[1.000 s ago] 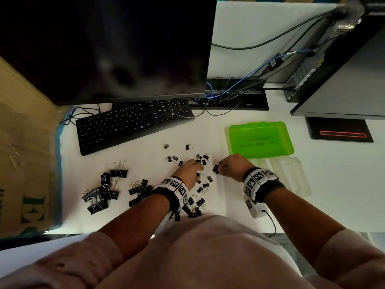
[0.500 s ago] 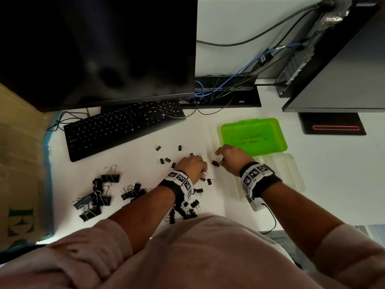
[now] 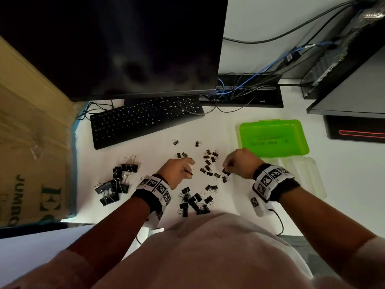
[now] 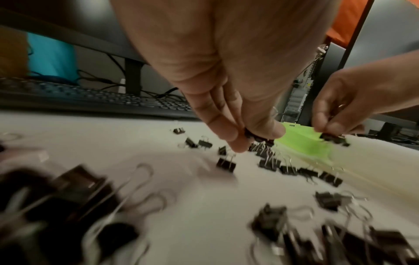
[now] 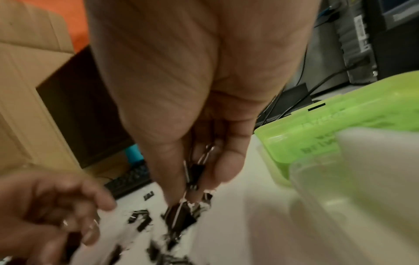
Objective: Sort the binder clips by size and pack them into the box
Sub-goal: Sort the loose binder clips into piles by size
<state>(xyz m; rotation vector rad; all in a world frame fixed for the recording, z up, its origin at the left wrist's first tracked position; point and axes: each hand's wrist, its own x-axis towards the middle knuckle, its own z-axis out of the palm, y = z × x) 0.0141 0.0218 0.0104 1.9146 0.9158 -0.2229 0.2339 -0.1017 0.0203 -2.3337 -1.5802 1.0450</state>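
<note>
Small black binder clips [image 3: 209,167] lie scattered on the white desk [image 3: 145,155] between my hands. My left hand [image 3: 181,170] pinches small clips [image 4: 258,137] between thumb and fingers just above the desk. My right hand [image 3: 235,163] also holds small clips [image 5: 195,172] in curled fingers, left of the box. A pile of mid-size clips [image 3: 193,202] sits near my body, and large clips [image 3: 116,182] lie at the left. The green box [image 3: 273,138] stands open beyond my right hand, its clear half [image 3: 302,174] nearer me.
A black keyboard [image 3: 145,119] and a dark monitor [image 3: 116,44] stand behind the clips. A cardboard box [image 3: 31,142] borders the desk's left. Cables [image 3: 239,94] and a computer tower [image 3: 337,55] are at the back right.
Both hands have drawn back toward me and apart a little, each still pinching small clips. The head view shifted slightly.
</note>
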